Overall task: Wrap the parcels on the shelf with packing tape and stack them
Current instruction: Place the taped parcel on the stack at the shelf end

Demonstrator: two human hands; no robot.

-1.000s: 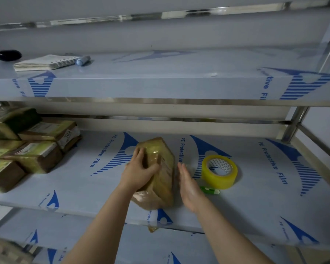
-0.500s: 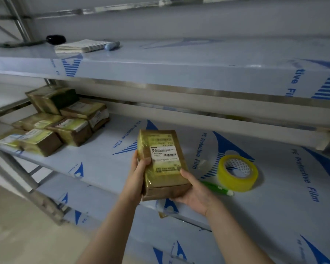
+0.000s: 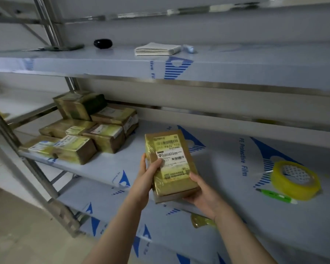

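Observation:
I hold a tape-wrapped brown parcel (image 3: pixel 170 161) with a white label facing up, just above the front of the middle shelf (image 3: pixel 111 166). My left hand (image 3: pixel 148 173) grips its left edge with the thumb on the label. My right hand (image 3: pixel 202 193) cups its near right corner from below. Several wrapped parcels form a stack (image 3: pixel 84 130) at the shelf's left end. A yellowish roll of packing tape (image 3: pixel 295 180) lies on the shelf to the right, with a green cutter (image 3: pixel 274 195) in front of it.
The upper shelf (image 3: pixel 236 65) carries a notebook (image 3: pixel 156 48), a black object (image 3: pixel 103 43) and a small blue item (image 3: pixel 188 48). Steel uprights (image 3: pixel 27 164) stand at the left. A scrap of yellowish tape (image 3: pixel 202 221) sits on the lower shelf below my right wrist.
The parcel went from standing on edge on the shelf to lifted and label-up in both hands. My view has swung left, bringing the parcel stack closer to centre.

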